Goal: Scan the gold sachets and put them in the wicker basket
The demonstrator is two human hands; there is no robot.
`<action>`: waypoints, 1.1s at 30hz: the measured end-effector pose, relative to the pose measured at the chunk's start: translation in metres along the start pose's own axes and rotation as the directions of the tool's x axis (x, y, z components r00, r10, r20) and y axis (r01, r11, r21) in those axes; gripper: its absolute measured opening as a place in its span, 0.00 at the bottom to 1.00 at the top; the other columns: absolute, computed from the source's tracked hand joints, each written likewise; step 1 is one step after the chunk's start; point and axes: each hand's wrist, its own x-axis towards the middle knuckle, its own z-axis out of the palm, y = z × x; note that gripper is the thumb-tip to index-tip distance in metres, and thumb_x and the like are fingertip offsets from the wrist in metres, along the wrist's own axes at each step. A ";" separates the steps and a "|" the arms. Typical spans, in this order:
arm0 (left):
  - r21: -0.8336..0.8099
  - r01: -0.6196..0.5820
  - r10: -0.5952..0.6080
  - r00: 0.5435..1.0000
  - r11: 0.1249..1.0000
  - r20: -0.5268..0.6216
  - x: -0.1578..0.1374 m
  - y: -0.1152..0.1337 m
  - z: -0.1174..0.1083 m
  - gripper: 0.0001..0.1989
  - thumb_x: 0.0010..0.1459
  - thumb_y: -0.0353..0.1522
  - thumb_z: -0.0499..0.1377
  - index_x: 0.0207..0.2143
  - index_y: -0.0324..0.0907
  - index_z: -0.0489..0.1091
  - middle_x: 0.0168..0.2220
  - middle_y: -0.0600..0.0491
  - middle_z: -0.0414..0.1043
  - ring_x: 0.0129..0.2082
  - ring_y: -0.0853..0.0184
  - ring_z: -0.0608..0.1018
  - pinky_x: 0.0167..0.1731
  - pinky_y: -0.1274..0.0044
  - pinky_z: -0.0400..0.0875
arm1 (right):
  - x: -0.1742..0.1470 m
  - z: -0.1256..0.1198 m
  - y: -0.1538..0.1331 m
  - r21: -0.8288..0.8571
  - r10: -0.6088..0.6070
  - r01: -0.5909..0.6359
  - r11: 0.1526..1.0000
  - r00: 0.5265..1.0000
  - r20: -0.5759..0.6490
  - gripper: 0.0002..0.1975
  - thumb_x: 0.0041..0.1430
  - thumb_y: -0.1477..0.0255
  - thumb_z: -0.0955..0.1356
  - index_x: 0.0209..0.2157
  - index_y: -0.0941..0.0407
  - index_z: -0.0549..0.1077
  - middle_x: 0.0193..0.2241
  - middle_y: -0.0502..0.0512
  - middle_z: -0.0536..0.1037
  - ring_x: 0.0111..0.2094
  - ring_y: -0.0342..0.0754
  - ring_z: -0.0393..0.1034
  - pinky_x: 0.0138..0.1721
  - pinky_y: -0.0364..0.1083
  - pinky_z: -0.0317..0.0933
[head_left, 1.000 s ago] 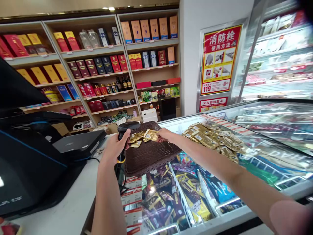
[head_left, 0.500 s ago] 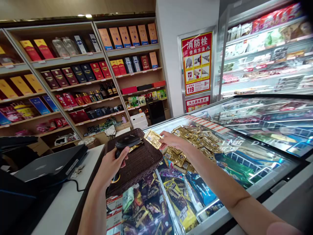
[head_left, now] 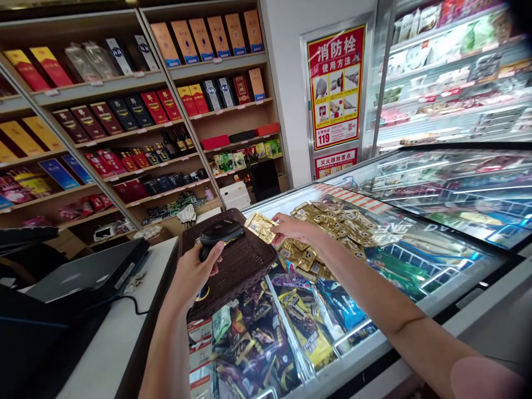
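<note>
My left hand (head_left: 199, 271) is wrapped round the handle of a black barcode scanner (head_left: 222, 231), whose head points right above a dark brown woven basket (head_left: 249, 263). Between the fingers of my right hand (head_left: 288, 230) is a small gold foil packet (head_left: 261, 227), held by its right end over the basket's right rim. The scanner's head is close to the packet but apart from it. Just right of my right hand, a pile of similar gold packets (head_left: 332, 227) lies on the glass top of a freezer. Part of the basket's inside is hidden by the scanner.
Wrapped ice creams (head_left: 253, 349) fill the freezer compartments under the glass. A white counter (head_left: 112, 338) with a dark flat-topped device (head_left: 91, 271) runs along the left. Shelves of boxed goods (head_left: 124, 119) stand behind, and a lit display fridge (head_left: 449, 83) at the right.
The scanner and my left hand have shifted slightly right and up, nearer the gold packet. My right hand still holds the packet in nearly the same place. The view has tilted down a little.
</note>
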 end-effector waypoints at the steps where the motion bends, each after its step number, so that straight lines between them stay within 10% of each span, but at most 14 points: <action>1: 0.000 0.001 -0.001 1.000 1.000 -0.001 0.000 0.001 0.000 0.27 0.49 0.57 0.58 0.29 0.40 0.69 0.27 0.51 0.73 0.22 0.68 0.73 0.23 0.77 0.68 | 0.000 -0.001 -0.001 -0.002 -0.002 0.002 1.000 1.000 -0.001 0.11 0.65 0.82 0.61 0.48 0.60 0.58 0.20 0.50 0.75 0.24 0.46 0.77 0.29 0.42 0.71; 21: -0.002 0.021 -0.021 0.999 1.000 0.026 -0.004 0.006 0.006 0.26 0.51 0.56 0.58 0.27 0.41 0.68 0.27 0.52 0.72 0.23 0.67 0.73 0.23 0.77 0.67 | 0.002 -0.013 0.002 -0.101 -0.042 0.034 0.994 0.996 -0.080 0.10 0.62 0.77 0.65 0.45 0.56 0.63 0.24 0.50 0.76 0.27 0.49 0.78 0.30 0.45 0.72; 33: 0.002 0.020 -0.020 0.999 1.000 0.027 -0.001 0.000 -0.001 0.26 0.51 0.56 0.58 0.29 0.40 0.70 0.26 0.53 0.72 0.23 0.68 0.73 0.24 0.78 0.68 | -0.001 -0.086 0.007 -0.439 0.012 -0.217 0.872 0.906 -0.424 0.18 0.58 0.82 0.65 0.50 0.64 0.65 0.24 0.63 0.79 0.25 0.55 0.77 0.28 0.49 0.70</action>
